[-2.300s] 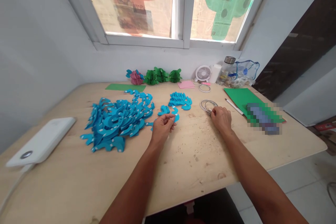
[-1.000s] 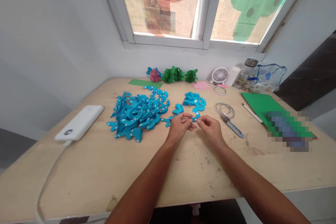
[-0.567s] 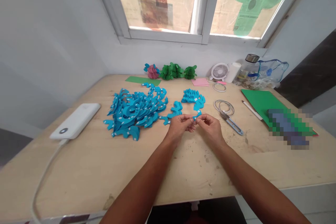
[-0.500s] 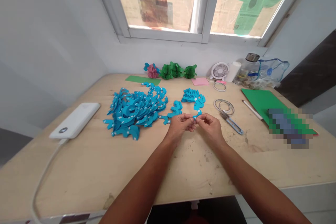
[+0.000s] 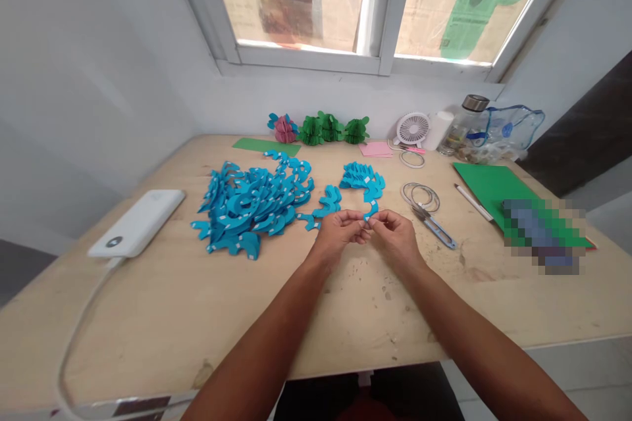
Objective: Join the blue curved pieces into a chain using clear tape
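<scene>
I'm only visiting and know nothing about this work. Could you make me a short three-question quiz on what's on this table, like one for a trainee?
1. True or false: the snips lie on the table.

2. What thing is at the fingertips of both the left hand and the right hand?

3. How many green figures stand in the row at the back of the table?
A) one
B) three
C) six

Key:
1. True.
2. A blue curved piece.
3. B.
</scene>
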### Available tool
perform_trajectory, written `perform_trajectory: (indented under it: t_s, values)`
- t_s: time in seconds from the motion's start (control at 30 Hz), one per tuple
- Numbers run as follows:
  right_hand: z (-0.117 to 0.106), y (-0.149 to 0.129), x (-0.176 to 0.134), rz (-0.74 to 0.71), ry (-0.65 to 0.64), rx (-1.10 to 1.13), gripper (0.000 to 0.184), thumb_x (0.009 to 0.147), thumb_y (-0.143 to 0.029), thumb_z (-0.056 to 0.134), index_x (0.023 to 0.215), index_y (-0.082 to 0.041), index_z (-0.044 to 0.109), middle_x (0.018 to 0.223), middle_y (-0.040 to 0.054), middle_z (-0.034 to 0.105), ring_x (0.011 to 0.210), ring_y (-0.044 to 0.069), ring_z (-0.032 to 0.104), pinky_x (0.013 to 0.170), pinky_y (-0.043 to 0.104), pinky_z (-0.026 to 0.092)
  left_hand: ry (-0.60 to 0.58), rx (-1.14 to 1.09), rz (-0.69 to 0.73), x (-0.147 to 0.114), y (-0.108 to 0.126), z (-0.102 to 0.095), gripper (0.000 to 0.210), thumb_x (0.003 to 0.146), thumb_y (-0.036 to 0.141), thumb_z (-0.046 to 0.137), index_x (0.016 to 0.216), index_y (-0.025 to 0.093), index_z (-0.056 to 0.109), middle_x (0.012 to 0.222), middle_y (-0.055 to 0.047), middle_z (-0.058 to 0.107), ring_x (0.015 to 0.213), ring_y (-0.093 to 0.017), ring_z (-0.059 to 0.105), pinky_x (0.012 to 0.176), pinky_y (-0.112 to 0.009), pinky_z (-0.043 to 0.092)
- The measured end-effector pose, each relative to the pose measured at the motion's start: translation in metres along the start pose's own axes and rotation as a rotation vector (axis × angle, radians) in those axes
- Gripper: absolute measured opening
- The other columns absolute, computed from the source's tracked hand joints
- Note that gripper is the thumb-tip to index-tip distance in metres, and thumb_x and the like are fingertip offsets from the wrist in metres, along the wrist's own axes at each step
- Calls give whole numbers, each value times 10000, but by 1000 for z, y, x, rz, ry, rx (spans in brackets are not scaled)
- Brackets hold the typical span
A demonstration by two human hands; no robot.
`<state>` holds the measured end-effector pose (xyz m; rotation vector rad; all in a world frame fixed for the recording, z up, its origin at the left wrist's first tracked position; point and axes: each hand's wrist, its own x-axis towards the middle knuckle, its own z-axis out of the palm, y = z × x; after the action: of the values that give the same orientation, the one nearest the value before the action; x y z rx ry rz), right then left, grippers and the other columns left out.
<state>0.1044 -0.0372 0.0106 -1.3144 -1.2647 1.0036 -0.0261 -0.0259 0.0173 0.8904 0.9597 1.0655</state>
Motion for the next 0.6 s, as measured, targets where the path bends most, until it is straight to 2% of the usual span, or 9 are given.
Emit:
perform_trajectory:
  t_s: [0.3,0.43,0.6]
  values:
    - [-7,-5,2,-94,-79,-127,134,718,-303,564,697,-177,602,701,18,630,647,142,552,608,252,406,35,143,79,1,2,-2,125,617,183,642,727,123,646,574,-24,643,497,-109,583,494,-215,466]
    - [-7,-2,3,-93,-140,-120,145,723,-318,555,709,-178,591,702,12,610,618,131,528,574,240,398,40,174,87,2,1,-2,94,611,171,630,694,132,652,555,-14,634,497,-112,583,498,-220,475]
    - [-9,0,4,-101,-146,-184,135,732,-303,543,699,-178,582,680,-4,586,591,119,504,557,231,379,28,208,100,2,1,-2,79,616,142,598,668,134,657,571,-20,645,493,-108,580,493,-215,472]
